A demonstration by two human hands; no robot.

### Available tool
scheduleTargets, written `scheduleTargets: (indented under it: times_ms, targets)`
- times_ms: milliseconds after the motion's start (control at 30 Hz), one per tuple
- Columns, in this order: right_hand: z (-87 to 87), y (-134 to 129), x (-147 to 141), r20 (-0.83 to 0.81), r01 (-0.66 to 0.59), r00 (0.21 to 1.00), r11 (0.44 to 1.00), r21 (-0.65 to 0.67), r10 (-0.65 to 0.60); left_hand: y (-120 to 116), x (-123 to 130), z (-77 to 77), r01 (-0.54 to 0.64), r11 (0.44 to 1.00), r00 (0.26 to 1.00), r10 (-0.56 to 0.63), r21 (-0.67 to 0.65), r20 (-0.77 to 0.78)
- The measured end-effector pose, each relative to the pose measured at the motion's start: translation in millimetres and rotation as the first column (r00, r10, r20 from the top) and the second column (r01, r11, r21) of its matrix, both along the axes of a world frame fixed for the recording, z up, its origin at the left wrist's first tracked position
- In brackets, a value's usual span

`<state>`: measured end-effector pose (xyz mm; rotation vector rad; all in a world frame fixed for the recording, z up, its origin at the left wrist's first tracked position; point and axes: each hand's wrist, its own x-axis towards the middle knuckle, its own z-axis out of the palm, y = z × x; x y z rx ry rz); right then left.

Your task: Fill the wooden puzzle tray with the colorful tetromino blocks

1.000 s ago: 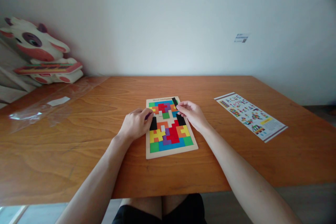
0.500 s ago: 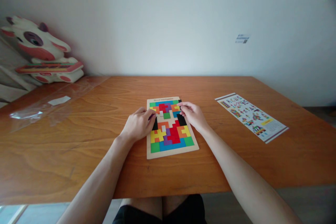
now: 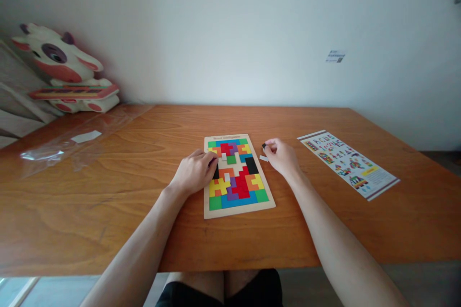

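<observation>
Wooden tetromino puzzle tray (image 3: 239, 209) lay flat on the grained orange-brown tabletop (image 3: 162, 134), its pale rim framing smooth, square-cornered coloured blocks (image 3: 241, 186). Beyond its right side, the right hand (image 3: 283, 157) had thumb and fingertips pinched together on a small black block (image 3: 264, 146), a thin white piece (image 3: 263, 158) just beside them. The left hand (image 3: 192, 171) arched, knuckles up, over the left rim; whether it gripped anything could not be told

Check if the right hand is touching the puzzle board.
Apart: the head view shows a narrow strip of table between the right hand and the puzzle board's right edge.
</observation>
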<state>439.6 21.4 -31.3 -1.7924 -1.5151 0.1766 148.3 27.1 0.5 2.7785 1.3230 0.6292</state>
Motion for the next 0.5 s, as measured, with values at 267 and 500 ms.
scheduleTargets:
  times_ms: [267, 500]
  targets:
    - [17.7, -16, -41, 0.323, -0.269, 0.921, 0.954, 0.130, 0.216, 0, 2, 0.7, -0.063, 0.998, 0.996, 0.063, 0.008, -0.061]
    - [19.5, -17, -88, 0.317, -0.354, 0.888, 0.935, 0.005, 0.334, -2, 4, -2.0, 0.045, 0.998, 0.999, -0.045, 0.054, 0.011]
